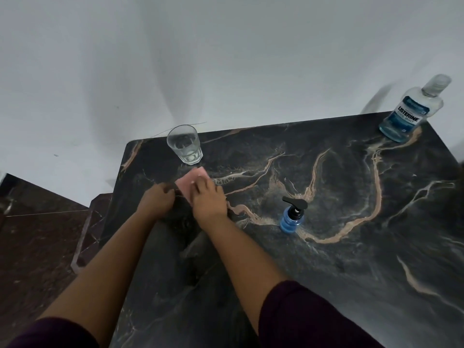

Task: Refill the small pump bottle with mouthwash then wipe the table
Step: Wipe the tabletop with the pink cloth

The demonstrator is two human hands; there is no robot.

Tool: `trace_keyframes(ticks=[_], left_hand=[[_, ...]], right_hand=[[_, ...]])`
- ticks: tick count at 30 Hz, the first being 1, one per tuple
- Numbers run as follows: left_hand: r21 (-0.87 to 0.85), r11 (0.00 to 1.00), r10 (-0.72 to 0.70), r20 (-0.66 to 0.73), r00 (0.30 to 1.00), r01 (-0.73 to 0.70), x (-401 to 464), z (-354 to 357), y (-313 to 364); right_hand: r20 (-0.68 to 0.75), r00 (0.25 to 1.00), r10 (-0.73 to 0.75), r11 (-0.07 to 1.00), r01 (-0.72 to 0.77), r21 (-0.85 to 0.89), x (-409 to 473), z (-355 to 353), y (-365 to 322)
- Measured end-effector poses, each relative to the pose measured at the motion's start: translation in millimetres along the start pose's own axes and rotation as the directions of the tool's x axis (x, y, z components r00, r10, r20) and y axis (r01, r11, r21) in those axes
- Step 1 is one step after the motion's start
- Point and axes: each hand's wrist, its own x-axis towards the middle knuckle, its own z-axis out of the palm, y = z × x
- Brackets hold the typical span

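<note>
A pink cloth (pixel 188 180) lies on the dark marble table (pixel 326 247) near its far left corner. My right hand (pixel 209 199) lies flat on the cloth, fingers spread over it. Beside it, my left hand (pixel 157 200) rests on the table with its fingers curled at the cloth's left edge. The small pump bottle (pixel 292 217) stands upright to the right of my hands, full of blue liquid, its black pump head on. The large mouthwash bottle (pixel 411 114) stands at the far right corner, capped, partly filled with blue liquid.
A clear drinking glass (pixel 185 144) with some water stands just beyond the cloth at the table's far edge. A white wall rises behind the table. Dark tiled floor lies to the left, past the table's left edge.
</note>
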Motion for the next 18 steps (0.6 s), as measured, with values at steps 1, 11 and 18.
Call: trace_keyframes(ticks=[1, 11, 18], left_hand=[[-0.011, 1.0, -0.001, -0.02, 1.0, 0.001, -1.6, 0.0, -2.4], [0.024, 0.999, 0.044, -0.057, 0.997, -0.043, -2.1, -0.1, 3.9], [0.063, 0.995, 0.083, -0.124, 0.989, -0.075, -14.3, 18.8, 24.4]], right_hand=[[0.004, 0.999, 0.047, 0.999, -0.047, 0.007, 3.3, -0.5, 3.2], [0.127, 0.891, -0.437, 0.896, 0.419, 0.147, -86.6, 32.2, -95.5], [0.081, 0.792, -0.605, 0.796, 0.603, 0.047, -152.7, 57.1, -88.9]])
